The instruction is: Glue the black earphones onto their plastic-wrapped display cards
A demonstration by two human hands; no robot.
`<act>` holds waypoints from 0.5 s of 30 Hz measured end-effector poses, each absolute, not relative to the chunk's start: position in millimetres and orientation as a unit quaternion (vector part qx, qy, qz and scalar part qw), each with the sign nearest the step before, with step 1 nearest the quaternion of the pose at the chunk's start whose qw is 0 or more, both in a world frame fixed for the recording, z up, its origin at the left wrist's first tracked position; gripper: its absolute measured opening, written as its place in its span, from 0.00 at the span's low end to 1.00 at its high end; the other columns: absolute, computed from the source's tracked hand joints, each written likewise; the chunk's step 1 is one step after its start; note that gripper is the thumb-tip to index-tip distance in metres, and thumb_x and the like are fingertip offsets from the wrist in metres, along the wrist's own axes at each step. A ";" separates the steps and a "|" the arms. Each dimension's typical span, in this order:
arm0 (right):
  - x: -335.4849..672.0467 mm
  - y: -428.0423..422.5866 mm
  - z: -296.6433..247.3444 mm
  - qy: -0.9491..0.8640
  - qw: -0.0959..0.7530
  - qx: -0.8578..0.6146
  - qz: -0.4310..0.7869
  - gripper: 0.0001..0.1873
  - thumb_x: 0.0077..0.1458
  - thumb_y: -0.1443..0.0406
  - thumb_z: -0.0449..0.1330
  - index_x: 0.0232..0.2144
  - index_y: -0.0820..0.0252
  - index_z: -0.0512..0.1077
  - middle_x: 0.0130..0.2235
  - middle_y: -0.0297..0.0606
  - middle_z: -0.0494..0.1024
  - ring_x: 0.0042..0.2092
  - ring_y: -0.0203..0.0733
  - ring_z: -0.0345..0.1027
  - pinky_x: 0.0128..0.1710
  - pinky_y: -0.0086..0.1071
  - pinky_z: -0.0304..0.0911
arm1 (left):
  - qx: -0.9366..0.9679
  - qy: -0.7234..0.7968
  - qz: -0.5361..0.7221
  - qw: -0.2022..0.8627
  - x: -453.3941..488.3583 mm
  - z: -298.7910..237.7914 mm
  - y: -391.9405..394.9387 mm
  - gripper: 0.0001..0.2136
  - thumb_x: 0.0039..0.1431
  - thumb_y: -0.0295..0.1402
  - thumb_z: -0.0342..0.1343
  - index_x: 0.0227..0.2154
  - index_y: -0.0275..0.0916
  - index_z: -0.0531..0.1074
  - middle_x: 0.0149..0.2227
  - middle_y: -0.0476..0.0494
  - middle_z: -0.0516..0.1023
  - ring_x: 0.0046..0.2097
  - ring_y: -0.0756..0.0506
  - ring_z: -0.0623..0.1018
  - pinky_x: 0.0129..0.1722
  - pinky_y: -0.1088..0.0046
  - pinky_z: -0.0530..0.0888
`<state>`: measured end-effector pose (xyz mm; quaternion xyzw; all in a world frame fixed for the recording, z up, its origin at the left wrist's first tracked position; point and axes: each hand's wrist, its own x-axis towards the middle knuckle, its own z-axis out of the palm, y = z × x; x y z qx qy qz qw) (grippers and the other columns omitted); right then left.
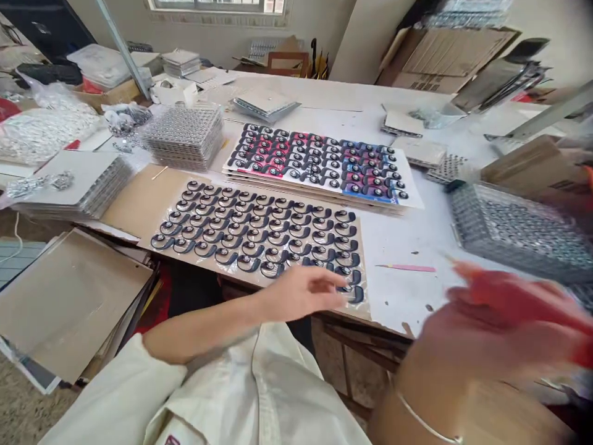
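Note:
My right hand [482, 337], smeared by motion, is closed around a red bottle [514, 300] with a pale pointed tip, above the table's right front edge. My left hand [308, 292] hovers over the near right part of a brown board [131, 201]. Its fingers are loosely bent and apart, with nothing visible in them. Rows of dark hook-shaped pieces [254, 235], each with a small round shiny part, lie on the board under clear film. The left fingertips are close to the pieces at the right end; whether they touch cannot be seen.
Pink tweezers [407, 267] lie right of the board. Behind it, a stack of printed cards [315, 162] carries similar dark pieces. Clear trays [183, 133] stand stacked at left, more trays [523, 228] at right. Cardboard sheets [69, 296] sit low at left.

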<state>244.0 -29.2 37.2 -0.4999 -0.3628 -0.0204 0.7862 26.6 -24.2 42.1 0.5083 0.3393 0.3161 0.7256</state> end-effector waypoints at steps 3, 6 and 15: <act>259.6 -19.1 47.5 -0.372 0.770 -0.486 0.180 0.19 0.53 0.50 0.51 0.27 0.54 0.74 0.24 0.36 0.62 0.24 0.38 0.58 0.19 0.32 0.46 | 0.677 0.463 0.367 0.439 -27.7 35.9 -9.5 0.09 0.57 0.38 0.59 0.37 0.41 0.77 0.35 0.44 0.77 0.37 0.47 0.74 0.41 0.72 0.70; 274.7 -7.2 53.0 -0.321 0.772 -0.430 0.340 0.22 0.51 0.48 0.54 0.28 0.60 0.75 0.23 0.34 0.68 0.19 0.29 0.54 0.14 0.25 0.43 | 0.733 0.517 0.331 0.294 -54.0 33.3 11.9 0.07 0.59 0.34 0.56 0.36 0.41 0.77 0.32 0.47 0.77 0.34 0.47 0.75 0.38 0.71 0.70; 334.2 -21.7 44.0 -0.249 0.835 -0.399 0.286 0.22 0.53 0.48 0.51 0.29 0.59 0.72 0.27 0.33 0.67 0.21 0.26 0.53 0.15 0.22 0.49 | 0.903 0.324 0.122 0.253 73.4 44.7 79.0 0.06 0.59 0.29 0.55 0.33 0.37 0.77 0.34 0.42 0.78 0.39 0.42 0.75 0.42 0.66 0.70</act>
